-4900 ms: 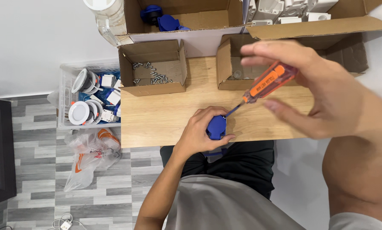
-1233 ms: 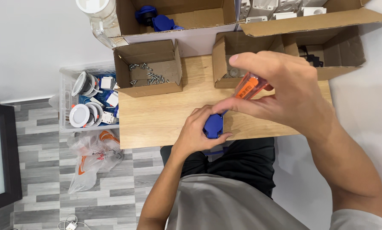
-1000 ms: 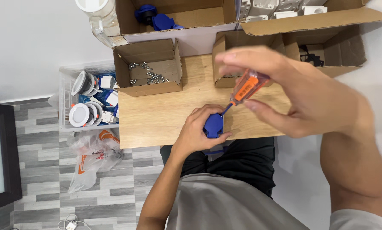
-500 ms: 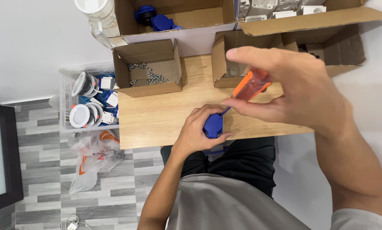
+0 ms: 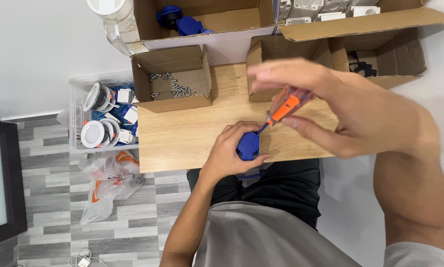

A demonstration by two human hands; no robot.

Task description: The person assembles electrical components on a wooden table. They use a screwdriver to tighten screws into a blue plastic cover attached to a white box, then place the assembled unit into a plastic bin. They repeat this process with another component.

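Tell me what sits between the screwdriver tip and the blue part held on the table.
Nothing visible does. The right hand aims the orange screwdriver straight at the blue part, which the left hand grips from the side; its fingers leave the top face exposed.

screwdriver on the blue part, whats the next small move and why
Probably keep turning the orange-handled screwdriver with the right hand: its tip sits on the blue part, which the left hand clamps against the wooden table.
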